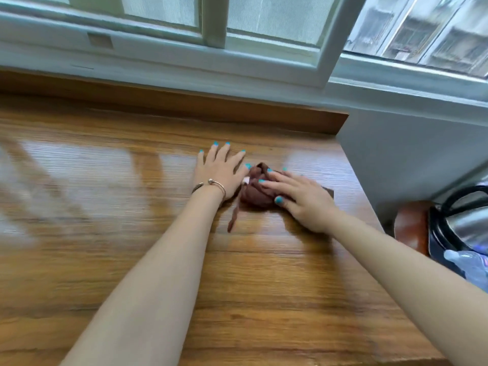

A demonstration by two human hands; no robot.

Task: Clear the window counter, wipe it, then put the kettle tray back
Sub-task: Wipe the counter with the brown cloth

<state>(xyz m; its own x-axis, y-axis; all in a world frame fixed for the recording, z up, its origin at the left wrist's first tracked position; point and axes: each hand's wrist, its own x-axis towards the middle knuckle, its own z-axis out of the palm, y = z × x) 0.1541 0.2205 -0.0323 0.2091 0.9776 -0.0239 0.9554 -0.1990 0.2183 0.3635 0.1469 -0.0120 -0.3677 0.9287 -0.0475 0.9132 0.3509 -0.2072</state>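
A bunched brown cloth (pixel 254 191) lies on the wooden window counter (pixel 105 233), right of centre. My right hand (pixel 303 200) presses flat on top of the cloth with its fingers stretched over it. Just left of the cloth, my left hand (pixel 220 171) rests flat on the wood with spread fingers, its thumb touching the cloth's edge. A loose strip of the cloth trails toward me. At the right edge, below the counter's end, the steel kettle (pixel 464 228) with a black handle sits beside a round brown tray (pixel 410 228).
The window frame (pixel 216 35) and a raised wooden sill strip (pixel 184 107) run along the counter's back. A white wall (pixel 396 159) bounds the counter's right end. A clear plastic bottle (pixel 467 262) lies by the kettle. The view is blurred by motion.
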